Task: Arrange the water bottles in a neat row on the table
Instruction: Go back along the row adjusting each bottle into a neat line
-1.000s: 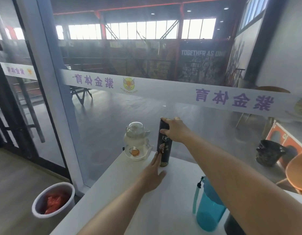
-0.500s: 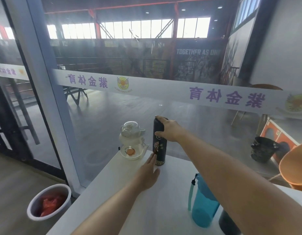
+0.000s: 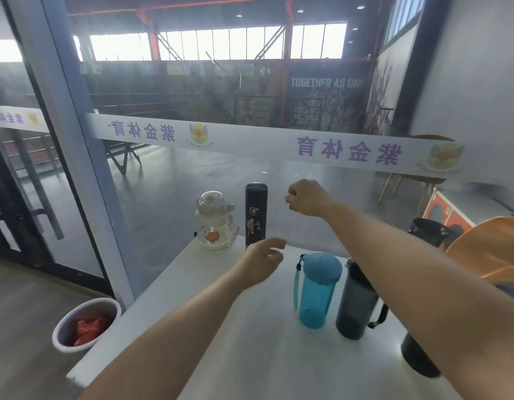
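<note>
Bottles upright on white table (glass wall behind)

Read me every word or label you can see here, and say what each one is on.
"TOGETHER AS ON…", cut off: dark banner in the hall.
"紫金体育", mirrored, twice: white strip on the glass.
"国" plus a logo: black bottle; the rest is blurred.
Small print under the strip's emblem: unreadable.
</note>
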